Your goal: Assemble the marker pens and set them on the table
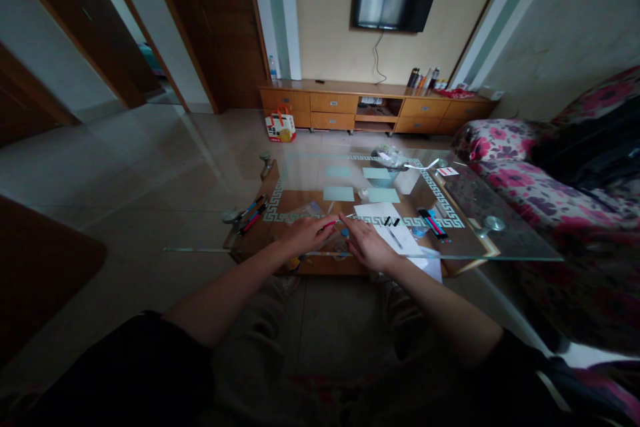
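Note:
Over the near edge of the glass table, my left hand is closed around a red pen that points right. My right hand meets it at the pen's far end, its fingertips pinched together; whatever small part they grip is too small to make out. Right of my hands, white paper sheets lie on the glass. Two short black pen caps and a slim dark pen part rest on the paper.
A row of pens lies at the table's left, another bunch of pens at its right. Farther back are a basket with plastic on top and a red-white card. A floral sofa stands right, a TV cabinet beyond.

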A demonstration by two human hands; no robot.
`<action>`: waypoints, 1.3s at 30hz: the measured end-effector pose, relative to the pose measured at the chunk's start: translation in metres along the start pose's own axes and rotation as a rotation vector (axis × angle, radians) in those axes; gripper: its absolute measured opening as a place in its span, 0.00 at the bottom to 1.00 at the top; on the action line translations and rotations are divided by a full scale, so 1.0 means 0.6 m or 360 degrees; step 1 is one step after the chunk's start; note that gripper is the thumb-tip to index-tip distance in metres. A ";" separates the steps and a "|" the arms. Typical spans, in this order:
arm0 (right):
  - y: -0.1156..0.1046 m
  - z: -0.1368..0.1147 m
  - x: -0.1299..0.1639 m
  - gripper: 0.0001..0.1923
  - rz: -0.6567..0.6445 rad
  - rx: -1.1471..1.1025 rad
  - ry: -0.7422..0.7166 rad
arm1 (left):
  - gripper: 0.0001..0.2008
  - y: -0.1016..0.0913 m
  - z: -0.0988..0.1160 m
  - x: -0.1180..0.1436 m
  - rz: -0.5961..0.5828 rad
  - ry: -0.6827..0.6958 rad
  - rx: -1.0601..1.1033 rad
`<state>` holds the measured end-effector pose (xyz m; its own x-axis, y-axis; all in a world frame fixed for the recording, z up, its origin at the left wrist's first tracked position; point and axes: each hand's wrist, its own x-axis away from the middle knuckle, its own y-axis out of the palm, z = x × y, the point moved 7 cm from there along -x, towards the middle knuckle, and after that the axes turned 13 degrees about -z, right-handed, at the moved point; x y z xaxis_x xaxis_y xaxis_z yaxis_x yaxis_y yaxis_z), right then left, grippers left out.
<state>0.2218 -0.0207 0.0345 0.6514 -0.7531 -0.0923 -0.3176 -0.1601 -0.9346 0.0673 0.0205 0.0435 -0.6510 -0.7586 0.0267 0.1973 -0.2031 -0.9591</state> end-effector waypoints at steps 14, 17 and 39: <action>-0.015 0.022 0.003 0.45 0.0122 -0.0005 0.0159 | 0.20 0.004 -0.004 0.002 0.0041 0.0043 0.0135; -0.015 0.022 0.004 0.44 0.0127 0.0000 0.0160 | 0.20 0.004 -0.005 0.001 0.0038 0.0057 0.0153; -0.041 0.078 0.025 0.31 0.0480 -0.0083 0.0357 | 0.22 0.000 -0.007 0.003 0.0051 0.0034 0.0173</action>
<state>0.2714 0.0019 0.0400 0.3580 -0.8915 -0.2775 -0.5104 0.0621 -0.8577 0.0635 0.0218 0.0421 -0.6581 -0.7529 -0.0106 0.2959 -0.2457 -0.9231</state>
